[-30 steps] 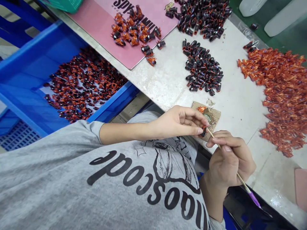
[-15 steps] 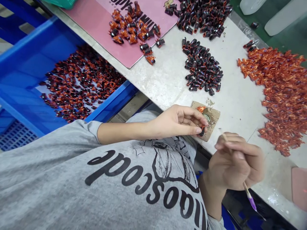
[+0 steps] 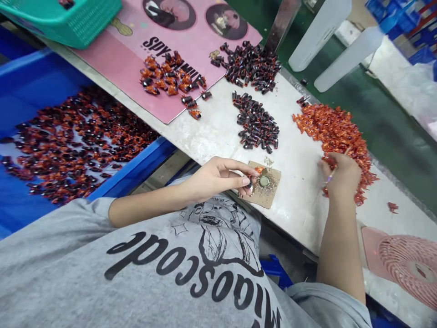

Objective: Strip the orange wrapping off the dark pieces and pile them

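Note:
My left hand [image 3: 223, 176] pinches a small dark piece [image 3: 250, 184] beside a brown cardboard square [image 3: 273, 196]. On that cardboard lie a round bottle-cap-like cup [image 3: 264, 181] and an orange piece [image 3: 259, 170]. My right hand [image 3: 343, 175] is at the near edge of a heap of small orange spiky pieces [image 3: 336, 130]. It keeps hold of a thin stick with a purple section [image 3: 329, 179]; whether its fingertips also grip an orange piece is hidden. Black pieces with orange edges [image 3: 257, 123] lie in a group beyond the cardboard.
Another heap of black pieces [image 3: 252, 66] lies farther back. Joined orange-and-black pieces [image 3: 167, 77] rest on a pink printed sheet [image 3: 174, 107]. A blue bin [image 3: 133, 171] full of pieces stands left, a green basket [image 3: 85, 27] behind it. A pink fan [image 3: 406, 259] lies right.
My right hand has moved away from me to the orange heap, still with the stick. My left hand stays by the cardboard with its piece. The view has shifted, showing more of the table's far side.

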A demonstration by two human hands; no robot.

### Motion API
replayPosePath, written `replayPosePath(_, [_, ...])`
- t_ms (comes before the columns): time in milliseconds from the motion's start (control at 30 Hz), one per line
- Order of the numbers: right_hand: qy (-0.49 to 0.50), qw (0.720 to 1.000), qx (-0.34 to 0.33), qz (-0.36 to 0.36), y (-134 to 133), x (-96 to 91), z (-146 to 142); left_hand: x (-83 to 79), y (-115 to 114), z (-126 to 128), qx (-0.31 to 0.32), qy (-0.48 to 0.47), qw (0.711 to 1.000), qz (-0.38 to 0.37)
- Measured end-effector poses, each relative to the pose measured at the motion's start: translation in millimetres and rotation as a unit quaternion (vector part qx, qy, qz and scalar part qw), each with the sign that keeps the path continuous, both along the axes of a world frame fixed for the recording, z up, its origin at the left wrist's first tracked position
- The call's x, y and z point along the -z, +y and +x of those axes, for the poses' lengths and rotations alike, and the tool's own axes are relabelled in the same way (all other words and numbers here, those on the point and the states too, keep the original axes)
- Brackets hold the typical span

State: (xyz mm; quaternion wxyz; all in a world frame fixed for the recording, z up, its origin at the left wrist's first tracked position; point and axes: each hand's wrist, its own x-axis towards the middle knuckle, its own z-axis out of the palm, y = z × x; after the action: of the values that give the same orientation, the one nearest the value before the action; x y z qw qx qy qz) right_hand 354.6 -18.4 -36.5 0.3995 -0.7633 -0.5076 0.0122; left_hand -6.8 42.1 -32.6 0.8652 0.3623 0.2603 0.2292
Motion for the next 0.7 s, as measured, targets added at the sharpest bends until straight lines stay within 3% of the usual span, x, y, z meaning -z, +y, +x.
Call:
replayPosePath(100, [-0.026,0.998,0.02,-0.05,15,6.6,7,-2.5,1,-4,-0.013,-0.013,1.0,-0.019])
replayPosePath(200, [-0.036,0.998,0.039,-0.039,14,1.1,-8,-4.4,6,-7,-0.025,-0.017,0.999,-0.032])
replayPosePath(300, [-0.025,0.999,0.024,0.006,2,-15.7,-50,-5.0,10,-5,-0.017,-0.034,0.999,-0.038])
replayPosePath(400, [0.02,0.997,-0.046,0.063,-15,-30.9,-115,-5.4,13,6,0.014,-0.096,0.995,-0.039])
replayPosePath(467, [0.135,0.973,-0.087,0.167,-26,-35.3,-157,-5.8,15,15,0.014,-0.13,0.991,-0.02])
replayPosePath(533, [0.189,0.955,-0.1,0.205,-33,-35.5,-190,-5.6,16,22,0.006,-0.16,0.987,-0.013])
replayPosePath(633, [0.197,0.956,-0.059,0.209,-34,-32.6,-216,-2.8,16,26,0.037,-0.217,0.973,-0.073])
replayPosePath(700, [0.142,0.969,-0.04,0.198,-31,-31.2,-218,1.1,14,25,0.06,-0.235,0.96,-0.137])
